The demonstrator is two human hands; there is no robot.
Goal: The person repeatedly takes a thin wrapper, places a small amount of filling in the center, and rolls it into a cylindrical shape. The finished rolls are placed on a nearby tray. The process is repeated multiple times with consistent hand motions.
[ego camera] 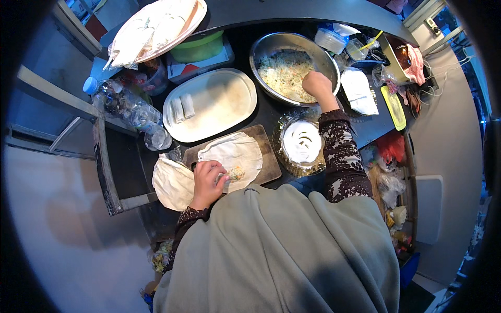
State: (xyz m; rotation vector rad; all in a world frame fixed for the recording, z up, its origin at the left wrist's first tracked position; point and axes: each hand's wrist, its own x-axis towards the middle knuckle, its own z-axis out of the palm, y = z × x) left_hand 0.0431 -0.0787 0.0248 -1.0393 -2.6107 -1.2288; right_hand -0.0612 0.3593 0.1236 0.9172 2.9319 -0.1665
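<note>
My right hand (316,86) reaches into a large steel mixing bowl (334,70), its fingers curled down at the shredded filling (283,70). Whether the fingers grip any of it is hidden. My left hand (208,180) rests at the near left of a thin round wrapper (235,152), thumb and fingers apart beside a small mound of filling (236,173). That wrapper lies on a dark wooden board (271,166). Left of the board is a stack of wrappers (172,184). Two white rolls (182,107) lie at the left end of an oval cream tray (219,94).
Right of the board stands a glass dish with white contents (301,141). A large plastic bottle (125,103) and a clear cup (157,137) are at left. A plate of plastic-covered wrappers (156,31) overhangs a green basin (197,49). Farther right lies a yellow-green tray (393,107).
</note>
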